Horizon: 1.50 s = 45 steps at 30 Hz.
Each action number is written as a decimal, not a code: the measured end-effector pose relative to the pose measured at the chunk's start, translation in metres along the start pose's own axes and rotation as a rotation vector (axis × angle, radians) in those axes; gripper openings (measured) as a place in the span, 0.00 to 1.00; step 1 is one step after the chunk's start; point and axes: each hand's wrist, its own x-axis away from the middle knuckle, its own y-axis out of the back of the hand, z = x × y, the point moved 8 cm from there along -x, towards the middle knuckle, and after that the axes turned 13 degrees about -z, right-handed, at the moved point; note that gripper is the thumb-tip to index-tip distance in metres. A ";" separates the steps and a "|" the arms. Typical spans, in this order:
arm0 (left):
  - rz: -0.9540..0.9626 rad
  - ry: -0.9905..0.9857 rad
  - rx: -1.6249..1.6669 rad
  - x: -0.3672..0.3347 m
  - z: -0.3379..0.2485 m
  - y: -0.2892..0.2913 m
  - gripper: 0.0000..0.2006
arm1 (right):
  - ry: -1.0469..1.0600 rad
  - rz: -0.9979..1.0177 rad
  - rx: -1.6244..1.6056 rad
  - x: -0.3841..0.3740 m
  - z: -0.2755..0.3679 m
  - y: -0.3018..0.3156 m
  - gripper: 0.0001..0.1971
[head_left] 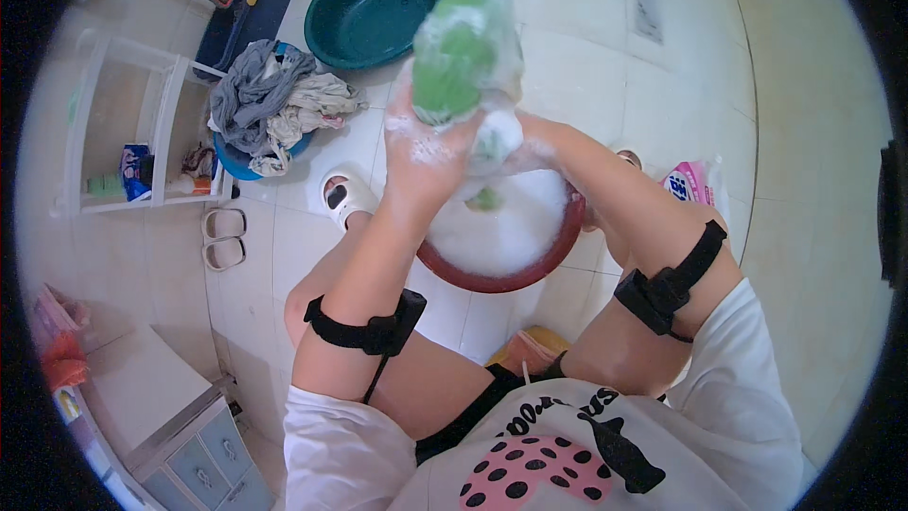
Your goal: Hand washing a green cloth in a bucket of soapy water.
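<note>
Left hand (428, 149) gripped foamy green cloth (459, 64) above the far edge of red basin (501, 283) | right hand (532, 140) at its lower end, grip foam-hidden, couldn't tell | step: apparently scrubbing or wringing | next move seemingly called for firm hold

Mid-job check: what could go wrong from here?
First, the sudsy green cloth could slip from the foam-coated left hand, since its upper end extends past the red basin over the floor.

Second, suds dripping from that end could make the tiles slick under the white sandal.

Third, foam covers most of the basin, so dropping the cloth back in hard might splash the person's legs.
</note>
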 end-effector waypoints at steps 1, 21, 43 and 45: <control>-0.003 0.001 0.000 -0.002 0.001 0.002 0.17 | -0.003 0.002 0.001 0.002 0.002 -0.004 0.17; -0.034 -0.808 -0.578 0.010 -0.048 0.013 0.12 | 0.500 -0.097 0.696 0.008 0.044 -0.028 0.23; -0.015 0.203 0.727 -0.037 -0.027 0.062 0.24 | 0.072 -0.181 0.888 0.036 0.046 0.009 0.16; -0.027 0.214 0.794 -0.040 -0.027 0.064 0.24 | 0.241 -0.312 0.803 0.033 0.055 0.027 0.17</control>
